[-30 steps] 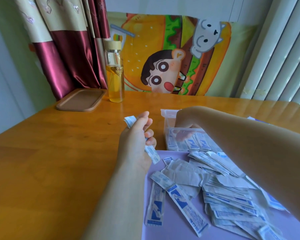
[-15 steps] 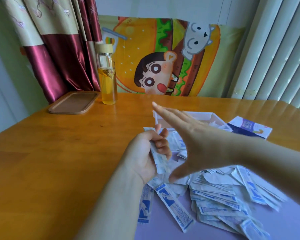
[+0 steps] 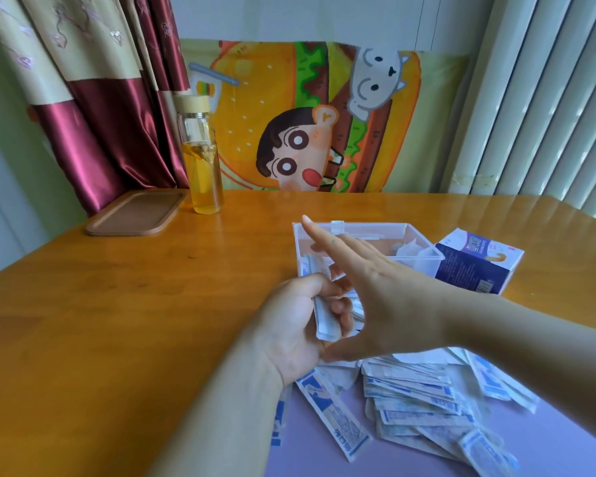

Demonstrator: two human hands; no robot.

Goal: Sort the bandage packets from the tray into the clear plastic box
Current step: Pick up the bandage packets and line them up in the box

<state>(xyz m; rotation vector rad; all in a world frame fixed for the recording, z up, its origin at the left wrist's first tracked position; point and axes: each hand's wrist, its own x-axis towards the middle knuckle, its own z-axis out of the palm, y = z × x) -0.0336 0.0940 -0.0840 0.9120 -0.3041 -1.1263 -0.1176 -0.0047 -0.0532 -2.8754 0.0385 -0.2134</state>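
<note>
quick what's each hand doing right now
Left hand: grips bandage packets.
Right hand: open, fingers straight, holding nothing.

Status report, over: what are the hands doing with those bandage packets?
Left hand grips a few packets. Right hand open, empty, raised before the clear plastic box. Pile waiting on the tray. Box top open.

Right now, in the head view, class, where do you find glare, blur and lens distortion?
Head view: daylight glare streaks the wooden table near the blinds; the bandage packets on the purple tray smear at the lower right; the wide lens tilts the blinds and the curtain.
</note>
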